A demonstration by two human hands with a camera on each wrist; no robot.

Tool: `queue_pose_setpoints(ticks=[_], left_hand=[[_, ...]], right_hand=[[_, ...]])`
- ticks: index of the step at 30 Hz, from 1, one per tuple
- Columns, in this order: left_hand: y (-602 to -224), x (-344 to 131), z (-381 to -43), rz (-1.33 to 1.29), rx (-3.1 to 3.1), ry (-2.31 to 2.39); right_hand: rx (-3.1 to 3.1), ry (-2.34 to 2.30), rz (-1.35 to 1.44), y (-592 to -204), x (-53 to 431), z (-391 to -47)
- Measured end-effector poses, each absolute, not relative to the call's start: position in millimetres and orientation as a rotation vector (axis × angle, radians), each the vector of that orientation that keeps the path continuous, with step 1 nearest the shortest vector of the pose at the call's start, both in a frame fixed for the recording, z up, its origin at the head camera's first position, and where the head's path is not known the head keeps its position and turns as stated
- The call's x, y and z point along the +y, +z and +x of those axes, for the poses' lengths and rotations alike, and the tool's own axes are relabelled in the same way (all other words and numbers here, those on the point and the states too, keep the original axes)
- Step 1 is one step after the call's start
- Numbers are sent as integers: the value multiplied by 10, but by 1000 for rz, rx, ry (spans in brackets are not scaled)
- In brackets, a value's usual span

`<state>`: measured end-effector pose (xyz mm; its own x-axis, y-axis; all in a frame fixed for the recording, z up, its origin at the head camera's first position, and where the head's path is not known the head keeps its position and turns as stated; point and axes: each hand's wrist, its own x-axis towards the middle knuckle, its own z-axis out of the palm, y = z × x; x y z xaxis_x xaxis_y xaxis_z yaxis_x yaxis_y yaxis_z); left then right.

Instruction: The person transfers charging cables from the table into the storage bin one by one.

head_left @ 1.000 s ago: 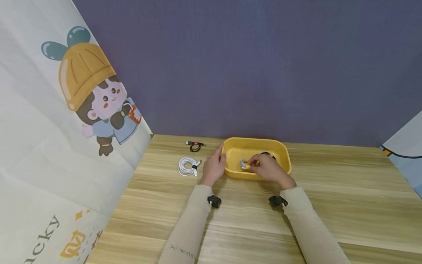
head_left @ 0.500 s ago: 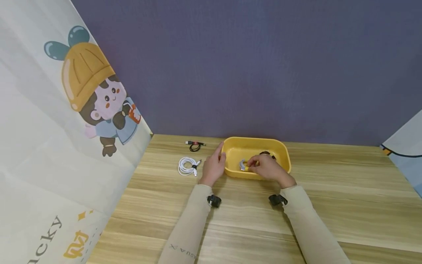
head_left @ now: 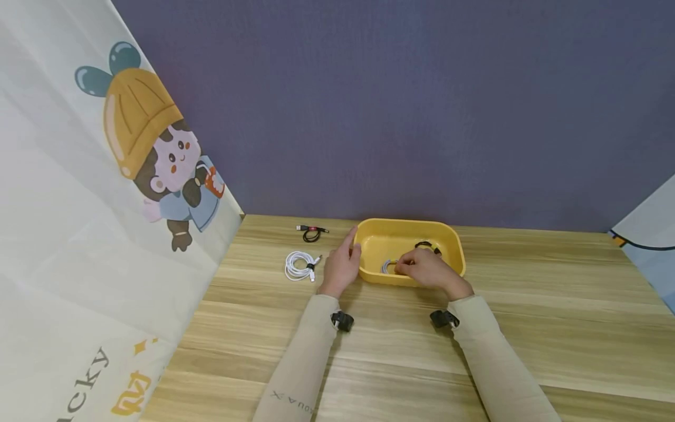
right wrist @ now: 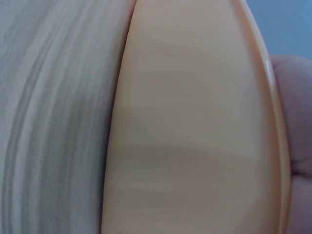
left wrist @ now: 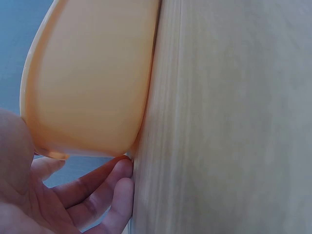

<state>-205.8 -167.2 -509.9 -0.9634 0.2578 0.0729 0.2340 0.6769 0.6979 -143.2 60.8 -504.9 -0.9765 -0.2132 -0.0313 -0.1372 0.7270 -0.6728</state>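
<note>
A yellow plastic box (head_left: 411,281) stands on the wooden table. My left hand (head_left: 343,269) rests against its left end, thumb at the rim and fingers along the outer wall; in the left wrist view those fingers (left wrist: 92,195) lie loosely bent beside the box. My right hand (head_left: 429,269) reaches over the front wall into the box. Its fingertips pinch a coiled grey cable (head_left: 387,267) low at the front left; part of the coil is hidden behind them. A coiled black cable (head_left: 423,244) lies further back in the box. In the right wrist view the box wall hides the fingertips.
Left of the box lie a coiled white cable (head_left: 299,266) with a black tie and, behind it, a short black USB cable (head_left: 312,234) with a red tie. A dark partition (head_left: 401,117) rises along the table's back edge. A printed white sheet (head_left: 63,234) hangs at left.
The grey cable has gone down to the box floor with my right hand, and its plug end is now hidden by the fingers. My left hand has stayed against the box.
</note>
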Motion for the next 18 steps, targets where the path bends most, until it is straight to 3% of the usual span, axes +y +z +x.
queue_pose_setpoints(ticks=[18], left_hand=[[-5058,-1740,-2052,438,2820,1221]], right_hand=[[2902,-1268,-266,-4832,663,-1331]])
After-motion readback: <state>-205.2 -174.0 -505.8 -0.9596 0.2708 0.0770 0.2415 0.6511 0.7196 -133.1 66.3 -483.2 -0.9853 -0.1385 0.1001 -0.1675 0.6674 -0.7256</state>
